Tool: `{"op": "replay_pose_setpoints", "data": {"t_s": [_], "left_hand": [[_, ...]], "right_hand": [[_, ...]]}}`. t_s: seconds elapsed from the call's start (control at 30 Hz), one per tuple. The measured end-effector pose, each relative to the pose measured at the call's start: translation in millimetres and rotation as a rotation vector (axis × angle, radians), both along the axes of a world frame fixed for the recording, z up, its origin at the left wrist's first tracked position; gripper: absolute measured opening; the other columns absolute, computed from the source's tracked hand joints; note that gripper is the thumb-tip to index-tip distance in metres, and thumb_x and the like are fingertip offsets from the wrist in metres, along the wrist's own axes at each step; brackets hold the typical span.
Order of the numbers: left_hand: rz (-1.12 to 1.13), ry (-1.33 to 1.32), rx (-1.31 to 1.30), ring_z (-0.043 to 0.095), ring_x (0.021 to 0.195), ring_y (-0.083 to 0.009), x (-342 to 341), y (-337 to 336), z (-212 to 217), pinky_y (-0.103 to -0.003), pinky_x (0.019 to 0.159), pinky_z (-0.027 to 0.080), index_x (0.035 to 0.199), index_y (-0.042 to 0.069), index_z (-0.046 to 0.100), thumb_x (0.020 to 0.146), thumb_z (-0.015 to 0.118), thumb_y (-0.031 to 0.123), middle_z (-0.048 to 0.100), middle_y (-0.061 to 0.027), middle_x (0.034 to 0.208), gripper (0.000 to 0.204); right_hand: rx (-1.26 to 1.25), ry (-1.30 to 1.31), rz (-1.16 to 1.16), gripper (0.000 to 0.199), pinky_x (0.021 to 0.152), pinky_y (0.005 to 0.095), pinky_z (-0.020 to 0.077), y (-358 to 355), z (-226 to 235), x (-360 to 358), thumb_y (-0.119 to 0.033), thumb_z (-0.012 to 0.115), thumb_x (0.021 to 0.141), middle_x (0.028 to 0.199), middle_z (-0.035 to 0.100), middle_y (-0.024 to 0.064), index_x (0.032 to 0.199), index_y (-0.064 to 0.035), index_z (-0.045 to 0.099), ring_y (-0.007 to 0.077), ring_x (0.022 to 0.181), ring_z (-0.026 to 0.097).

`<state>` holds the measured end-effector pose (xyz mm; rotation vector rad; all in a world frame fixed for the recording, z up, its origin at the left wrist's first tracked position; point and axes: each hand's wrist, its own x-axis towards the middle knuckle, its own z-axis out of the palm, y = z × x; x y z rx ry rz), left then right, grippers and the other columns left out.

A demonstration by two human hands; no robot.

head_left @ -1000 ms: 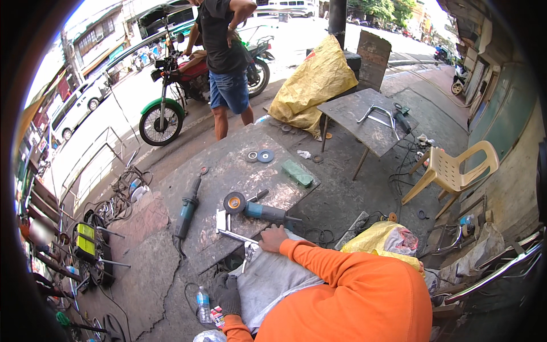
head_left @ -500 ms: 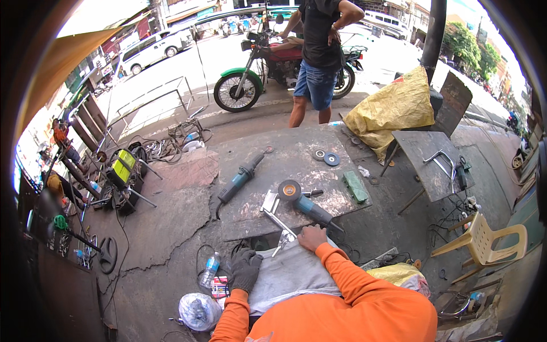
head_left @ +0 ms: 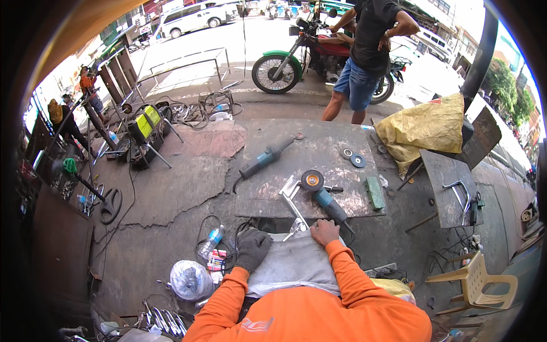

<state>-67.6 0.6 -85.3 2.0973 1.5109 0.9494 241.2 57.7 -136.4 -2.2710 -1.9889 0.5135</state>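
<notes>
several chrome pieces [head_left: 165,321] newly in view; left hand [head_left: 253,249] and right hand [head_left: 325,232], grip unclear

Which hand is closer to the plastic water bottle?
Left: the gloved left hand is just right of the bottle; the bare right hand is farther right, near the orange-disc grinder.

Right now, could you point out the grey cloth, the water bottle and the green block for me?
Grey cloth [head_left: 292,263]: head view, middle of its spread.
Water bottle [head_left: 211,241]: head view, middle of its clear body.
Green block [head_left: 375,194]: head view, middle of its upper face.
</notes>
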Motion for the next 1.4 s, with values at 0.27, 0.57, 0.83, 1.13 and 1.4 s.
{"op": "replay_pose_setpoints", "data": {"t_s": [0.27,0.57,0.83,1.13,1.4], "left_hand": [[0.048,-0.029,0.002,0.071,0.103,-0.0294,1.0,5.1,-14.3,-0.046,0.104,0.046,0.096,0.011,0.082,0.09,0.079,0.03,0.079,-0.0072,0.1,0.02],[0.064,-0.045,-0.037,0.071,0.102,-0.0294,1.8,4.0,-9.1,-0.046,0.105,0.046,0.095,0.011,0.082,0.088,0.081,0.03,0.079,-0.007,0.099,0.019],[0.057,-0.044,0.013,0.071,0.1,-0.0325,1.6,5.4,-11.9,-0.046,0.099,0.051,0.096,0.008,0.08,0.088,0.081,0.026,0.076,-0.0108,0.098,0.019],[0.06,-0.055,-0.022,0.069,0.101,-0.0343,0.3,7.4,-23.0,-0.047,0.101,0.048,0.095,0.01,0.081,0.087,0.082,0.029,0.076,-0.012,0.099,0.02],[0.077,-0.068,-0.062,0.069,0.11,-0.0341,1.1,5.7,-16.6,-0.046,0.107,0.047,0.102,0.008,0.081,0.087,0.082,0.031,0.077,-0.0121,0.108,0.027]], "right_hand": [[0.065,-0.008,0.003,0.041,0.099,0.065,0.05,-2.2,-1.4,-0.3,-0.045,0.063,0.096,0.114,0.08,0.0147,0.104,-0.0093,0.08,0.0403,0.118,0.069],[0.058,-0.013,0.001,0.042,0.099,0.0636,0.0505,-1.5,-1.5,0.3,-0.045,0.062,0.096,0.113,0.081,0.0151,0.104,-0.0085,0.081,0.0407,0.117,0.069],[0.036,-0.015,-0.002,0.041,0.101,0.0626,0.0498,-1.4,-0.5,1.0,-0.044,0.062,0.095,0.115,0.08,0.0141,0.104,-0.0081,0.08,0.0404,0.119,0.068],[0.036,0.003,-0.004,0.041,0.101,0.0646,0.0489,-2.0,-1.9,1.4,-0.044,0.062,0.096,0.117,0.079,0.0148,0.105,-0.0079,0.08,0.0406,0.12,0.068],[0.036,-0.009,-0.01,0.042,0.101,0.0635,0.0491,-0.7,-4.6,0.9,-0.045,0.062,0.096,0.117,0.08,0.014,0.106,-0.0084,0.08,0.0398,0.121,0.068]]}}
